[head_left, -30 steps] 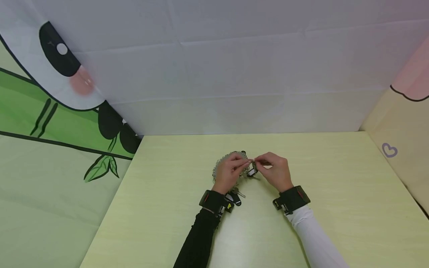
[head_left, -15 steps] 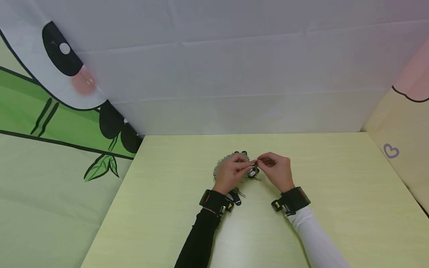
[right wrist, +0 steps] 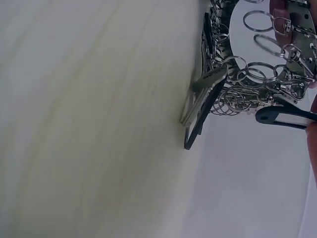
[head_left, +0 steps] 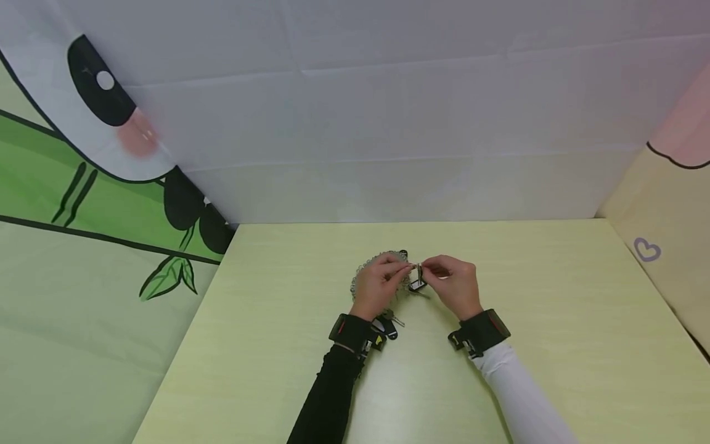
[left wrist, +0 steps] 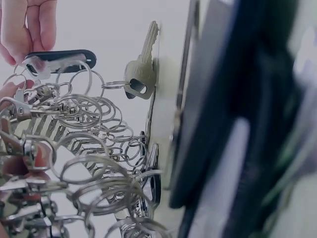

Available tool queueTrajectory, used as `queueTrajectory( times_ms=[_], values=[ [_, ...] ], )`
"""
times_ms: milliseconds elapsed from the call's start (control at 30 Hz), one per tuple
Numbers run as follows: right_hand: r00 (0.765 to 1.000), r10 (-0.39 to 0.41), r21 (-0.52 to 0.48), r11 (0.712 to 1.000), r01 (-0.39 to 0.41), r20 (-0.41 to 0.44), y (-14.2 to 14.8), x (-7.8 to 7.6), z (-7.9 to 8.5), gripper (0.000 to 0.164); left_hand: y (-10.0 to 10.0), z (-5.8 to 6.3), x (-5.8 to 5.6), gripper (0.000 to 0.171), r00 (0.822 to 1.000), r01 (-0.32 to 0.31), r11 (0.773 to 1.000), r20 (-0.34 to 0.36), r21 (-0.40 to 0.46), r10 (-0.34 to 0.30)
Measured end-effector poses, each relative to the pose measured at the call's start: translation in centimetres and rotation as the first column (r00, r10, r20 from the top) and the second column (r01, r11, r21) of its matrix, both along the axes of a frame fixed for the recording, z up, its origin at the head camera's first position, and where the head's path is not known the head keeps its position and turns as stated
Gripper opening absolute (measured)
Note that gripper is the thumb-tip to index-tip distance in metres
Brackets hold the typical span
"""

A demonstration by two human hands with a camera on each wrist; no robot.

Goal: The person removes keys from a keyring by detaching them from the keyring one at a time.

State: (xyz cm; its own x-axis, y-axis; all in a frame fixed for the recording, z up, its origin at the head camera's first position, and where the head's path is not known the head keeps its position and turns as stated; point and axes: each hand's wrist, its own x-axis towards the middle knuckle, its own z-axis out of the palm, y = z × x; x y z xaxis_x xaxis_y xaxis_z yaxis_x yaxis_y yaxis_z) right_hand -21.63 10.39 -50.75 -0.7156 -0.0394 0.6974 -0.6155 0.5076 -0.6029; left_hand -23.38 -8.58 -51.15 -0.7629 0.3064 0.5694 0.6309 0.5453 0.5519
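My left hand (head_left: 378, 282) pinches a large key ring (left wrist: 94, 114), a round loop crowded with small metal clasps and split rings. Its thumb and index finger meet at the loop's right side. Close against them, my right hand (head_left: 456, 285) pinches a black key tag (right wrist: 280, 115) with a pale window. In the left wrist view the same key tag (left wrist: 81, 57) lies level at the right fingertips (left wrist: 22, 47), beside the split rings. A brass-coloured key (left wrist: 141, 74) hangs from a split ring just below. Fingers hide much of where the key tag joins the ring.
Another key (right wrist: 210, 82) with a black tag (right wrist: 198, 124) hangs down from the loop near the table. By the left wrist, a further key (head_left: 395, 317) and black tag (head_left: 390, 330) lie on the pale table (head_left: 266, 320). A printed cloth wall (head_left: 388, 123) stands behind.
Half a second ago both hands were slightly further right, with the fingertips close together; now they are back left and a little apart, with a thin dark piece upright at the right fingertips.
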Motion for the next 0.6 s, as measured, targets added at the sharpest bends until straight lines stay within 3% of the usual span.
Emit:
queueTrajectory(
  times_ms=[600],
  values=[
    [0.997, -0.049, 0.029, 0.998, 0.047, 0.066, -0.62, 0.26, 0.31, 0.006, -0.16, 0.20, 0.09, 0.016, 1.000, -0.017, 1.000, -0.008, -0.018, 0.017]
  ],
)
